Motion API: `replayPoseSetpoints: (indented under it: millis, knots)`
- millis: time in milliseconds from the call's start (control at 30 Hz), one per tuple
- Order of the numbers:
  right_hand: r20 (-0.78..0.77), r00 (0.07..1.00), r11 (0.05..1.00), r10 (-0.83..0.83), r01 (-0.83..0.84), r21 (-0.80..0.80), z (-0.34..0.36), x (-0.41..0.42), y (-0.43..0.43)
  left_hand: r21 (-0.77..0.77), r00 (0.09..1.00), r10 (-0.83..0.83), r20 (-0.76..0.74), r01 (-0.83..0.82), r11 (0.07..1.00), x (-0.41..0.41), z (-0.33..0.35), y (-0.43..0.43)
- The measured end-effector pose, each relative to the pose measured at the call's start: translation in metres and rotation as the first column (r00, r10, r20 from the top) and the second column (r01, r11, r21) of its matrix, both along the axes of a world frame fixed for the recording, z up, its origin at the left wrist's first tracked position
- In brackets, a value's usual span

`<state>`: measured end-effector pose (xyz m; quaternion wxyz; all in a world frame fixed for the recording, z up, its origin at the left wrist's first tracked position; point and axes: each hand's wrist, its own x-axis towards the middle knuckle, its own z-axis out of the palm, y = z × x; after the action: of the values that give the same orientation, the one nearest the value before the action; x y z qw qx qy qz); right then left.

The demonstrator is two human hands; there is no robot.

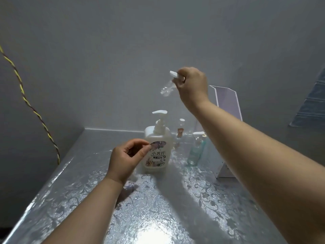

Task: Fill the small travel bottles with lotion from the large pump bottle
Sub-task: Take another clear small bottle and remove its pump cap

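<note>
The large white pump bottle (157,147) with a flowered label stands upright in the middle of the silver counter (158,208). My left hand (126,159) hovers just left of it, fingers curled with nothing in them, thumb near the label. My right hand (192,85) is raised high above the counter and grips a small clear travel bottle (167,88) by its white pump top, the bottle hanging tilted down to the left. A second small clear bottle (181,129) with a sticker stands behind the big bottle. A teal pump bottle (196,150) stands to its right.
A clear and white acrylic box (226,106) stands at the right, partly behind my right forearm. The grey wall (105,67) runs along the counter's back and left. A yellow twisted cord (35,110) hangs down the left wall. Folded blue cloth (311,106) is at the far right.
</note>
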<state>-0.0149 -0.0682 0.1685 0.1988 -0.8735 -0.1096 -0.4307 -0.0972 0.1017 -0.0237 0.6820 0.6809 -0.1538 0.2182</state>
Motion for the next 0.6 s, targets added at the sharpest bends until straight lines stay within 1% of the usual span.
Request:
replayPoseSetpoints:
  millis: [67, 100, 133, 167, 200, 233, 267, 333, 433, 500, 600]
  knots:
    - [0.058, 0.984, 0.974, 0.169, -0.176, 0.140, 0.010, -0.013, 0.014, -0.009, 0.997, 0.072, 0.007, -0.072, 0.997, 0.004, -0.003, 0.003]
    - [0.041, 0.963, 0.942, 0.268, -0.271, 0.196, 0.013, -0.019, 0.021, -0.025, 0.991, 0.134, 0.009, -0.134, 0.991, 0.006, -0.004, 0.004]
    - [-0.007, 0.936, 0.910, 0.353, -0.341, 0.235, 0.014, -0.026, 0.029, -0.049, 0.977, 0.213, 0.004, -0.213, 0.976, 0.008, -0.004, 0.005]
    - [-0.091, 0.907, 0.894, 0.411, -0.381, 0.238, 0.014, -0.032, 0.036, -0.073, 0.954, 0.300, -0.002, -0.299, 0.951, 0.009, -0.004, 0.006]
    - [-0.192, 0.881, 0.896, 0.432, -0.396, 0.202, 0.013, -0.039, 0.042, -0.089, 0.922, 0.387, 0.006, -0.385, 0.919, 0.010, -0.002, 0.007]
    - [-0.292, 0.859, 0.907, 0.421, -0.397, 0.140, 0.011, -0.046, 0.047, -0.100, 0.891, 0.454, 0.028, -0.449, 0.888, 0.011, -0.002, 0.010]
    - [-0.371, 0.837, 0.912, 0.401, -0.401, 0.082, 0.009, -0.051, 0.051, -0.111, 0.872, 0.487, 0.054, -0.480, 0.870, 0.012, -0.002, 0.012]
    - [-0.473, 0.799, 0.914, 0.371, -0.404, 0.036, 0.006, -0.058, 0.055, -0.104, 0.879, 0.471, 0.079, -0.463, 0.880, 0.015, -0.005, 0.017]
    - [-0.542, 0.762, 0.917, 0.355, -0.397, 0.042, 0.000, -0.061, 0.061, -0.106, 0.938, 0.334, 0.088, -0.324, 0.940, 0.016, -0.006, 0.015]
    - [-0.557, 0.741, 0.913, 0.375, -0.399, 0.085, -0.005, -0.062, 0.063, -0.092, 0.952, 0.286, 0.105, -0.278, 0.956, 0.018, -0.006, 0.013]
    - [-0.557, 0.707, 0.896, 0.437, -0.394, 0.202, -0.014, -0.064, 0.068, -0.085, 0.949, 0.293, 0.114, -0.285, 0.955, 0.017, -0.002, 0.011]
